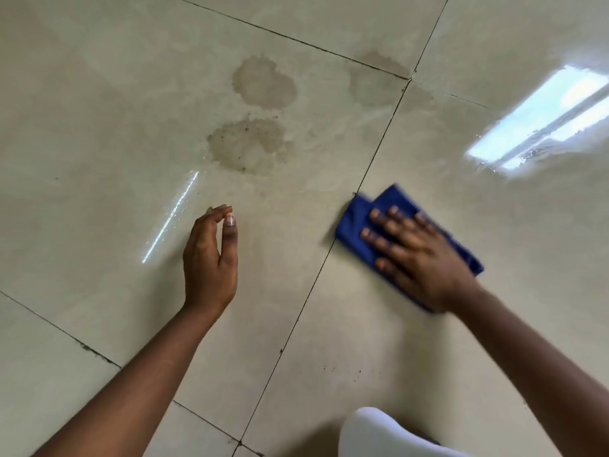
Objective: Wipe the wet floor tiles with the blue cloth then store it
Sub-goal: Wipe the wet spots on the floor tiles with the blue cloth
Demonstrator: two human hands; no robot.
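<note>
A folded blue cloth (pixel 359 219) lies flat on the glossy beige floor tiles (pixel 99 127), just right of a dark grout line. My right hand (pixel 418 255) presses down on the cloth with fingers spread, covering most of it. My left hand (pixel 211 255) hovers or rests to the left, empty, with fingers loosely curled and apart. Beyond both hands are wet, dirty patches: a puddle (pixel 250 145) speckled with grit, a second one (pixel 263 82) farther away, and a fainter one (pixel 375 84) at the tile corner.
Grout lines (pixel 372 166) cross the floor diagonally. A bright window reflection (pixel 540 120) glares at the right. Small dirt specks (pixel 342 367) lie on the near tile. A white rounded thing (pixel 375 433) shows at the bottom edge, what it is unclear.
</note>
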